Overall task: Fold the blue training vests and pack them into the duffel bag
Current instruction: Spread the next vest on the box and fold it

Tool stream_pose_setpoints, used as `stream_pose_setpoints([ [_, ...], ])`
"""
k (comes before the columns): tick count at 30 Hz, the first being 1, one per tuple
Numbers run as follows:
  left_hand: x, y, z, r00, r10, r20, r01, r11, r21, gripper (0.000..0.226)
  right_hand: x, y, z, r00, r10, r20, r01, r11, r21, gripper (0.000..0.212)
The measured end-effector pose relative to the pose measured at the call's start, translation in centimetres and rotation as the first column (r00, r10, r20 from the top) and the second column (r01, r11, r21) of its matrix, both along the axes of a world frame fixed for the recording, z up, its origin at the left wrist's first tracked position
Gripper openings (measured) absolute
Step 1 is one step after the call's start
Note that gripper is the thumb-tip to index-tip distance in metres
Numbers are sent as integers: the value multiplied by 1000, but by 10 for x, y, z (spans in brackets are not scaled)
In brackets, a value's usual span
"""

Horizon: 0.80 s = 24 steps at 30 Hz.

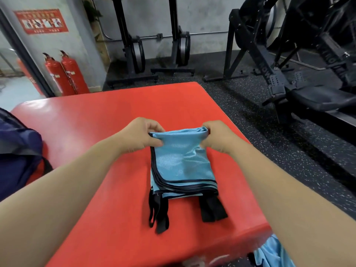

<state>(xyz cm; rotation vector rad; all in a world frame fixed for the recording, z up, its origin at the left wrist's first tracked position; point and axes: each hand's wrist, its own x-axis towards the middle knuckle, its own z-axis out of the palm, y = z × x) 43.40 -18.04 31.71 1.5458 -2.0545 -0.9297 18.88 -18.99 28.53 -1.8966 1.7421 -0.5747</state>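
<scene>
Left hand (pixel 139 134) and right hand (pixel 217 136) both pinching the folded blue vest's (pixel 181 160) far edge on the red desk (pixel 86 120).

One red platform (pixel 96 116). One dark duffel bag (pixel 17 151) at the left. One stack of blue vests (pixel 179 160), perhaps four layers judging by its edges, and one loose blue vest (pixel 269 253) near right. Two hands: left hand (pixel 138 135), right hand (pixel 219 137). Two fire extinguishers (pixel 55 74) far left. Two upright black machines (pixel 133 49) far.
</scene>
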Motion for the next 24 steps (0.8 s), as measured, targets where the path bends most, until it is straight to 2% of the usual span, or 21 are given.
stream_pose_setpoints([
  [4,2,44,-10,986,-8,167,45,975,-219,17,-4,51,4,985,-13,-170,-20,982,-189,15],
  [8,1,78,-32,949,-16,315,129,931,-341,22,-3,92,-5,964,-13,-267,-65,957,-282,16],
  [15,0,103,-50,881,-1,473,204,903,-379,35,2,125,-22,903,-8,-431,-108,964,-244,34],
  [18,2,109,-45,851,-62,522,262,911,-319,40,2,127,-20,874,8,-486,-133,966,-224,42],
  [20,4,113,-37,873,-73,482,246,919,-308,46,2,128,-14,870,3,-493,-138,961,-238,43],
  [22,1,111,-25,963,-3,268,102,929,-355,48,9,127,-5,907,-35,-420,-100,950,-295,42],
  [24,-9,103,-13,994,90,55,-67,944,-323,44,22,123,3,945,-59,-323,-63,933,-354,38],
])
